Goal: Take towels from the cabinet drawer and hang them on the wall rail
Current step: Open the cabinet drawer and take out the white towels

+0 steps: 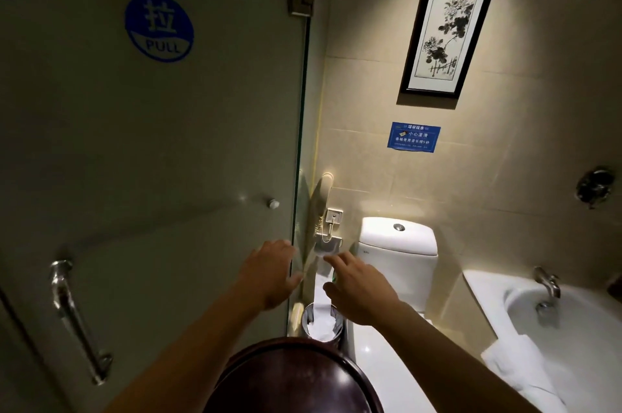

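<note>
Door [151, 143]: frosted glass, smooth; handle [77, 318] polished metal. Wall [505, 160]: glossy tile. Toilet [399, 244], tub [579, 318]: glossy white ceramic. Towel [518, 369]: white cloth. Near stool [292, 379]: dark glossy wood.

Dim beige-tiled wall [505, 177], frosted glass door [151, 143], white toilet [399, 239], bathtub [555, 305], framed ink painting [447, 18]
</note>
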Demonstrator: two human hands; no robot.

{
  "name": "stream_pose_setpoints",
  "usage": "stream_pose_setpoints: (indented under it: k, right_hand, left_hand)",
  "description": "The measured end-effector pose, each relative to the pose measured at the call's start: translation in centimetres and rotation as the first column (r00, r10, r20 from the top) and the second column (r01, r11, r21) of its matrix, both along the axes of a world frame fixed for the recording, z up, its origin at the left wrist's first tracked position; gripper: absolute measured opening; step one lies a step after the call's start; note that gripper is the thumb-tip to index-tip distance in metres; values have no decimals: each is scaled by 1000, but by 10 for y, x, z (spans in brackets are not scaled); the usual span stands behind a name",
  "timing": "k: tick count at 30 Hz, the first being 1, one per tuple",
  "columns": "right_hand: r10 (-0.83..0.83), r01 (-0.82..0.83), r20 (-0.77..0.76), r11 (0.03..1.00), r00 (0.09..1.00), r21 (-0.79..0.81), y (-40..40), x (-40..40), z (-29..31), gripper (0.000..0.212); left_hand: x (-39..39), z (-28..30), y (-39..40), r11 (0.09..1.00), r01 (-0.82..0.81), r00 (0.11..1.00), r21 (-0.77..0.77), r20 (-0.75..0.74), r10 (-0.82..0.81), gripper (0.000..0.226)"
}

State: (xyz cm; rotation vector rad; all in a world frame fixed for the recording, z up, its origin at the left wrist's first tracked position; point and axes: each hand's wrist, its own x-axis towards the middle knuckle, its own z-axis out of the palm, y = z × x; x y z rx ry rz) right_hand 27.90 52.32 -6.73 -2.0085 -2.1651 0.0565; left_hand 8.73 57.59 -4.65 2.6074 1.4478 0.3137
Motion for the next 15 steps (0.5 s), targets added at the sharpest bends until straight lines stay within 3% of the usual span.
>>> stream_pose_setpoints:
  k: [5, 15]
  right_hand:
    - [2, -1, 15, 1000, 1000, -20, 28, 23, -4, 69]
    - [27, -28, -19, 999, 999, -16, 83, 36, -26, 62]
  left_hand:
    - [23, -3, 31, 1000, 11, 1000, 1, 23, -11, 57]
    - [38, -17, 75, 1000, -16, 1000, -10, 21, 16, 58]
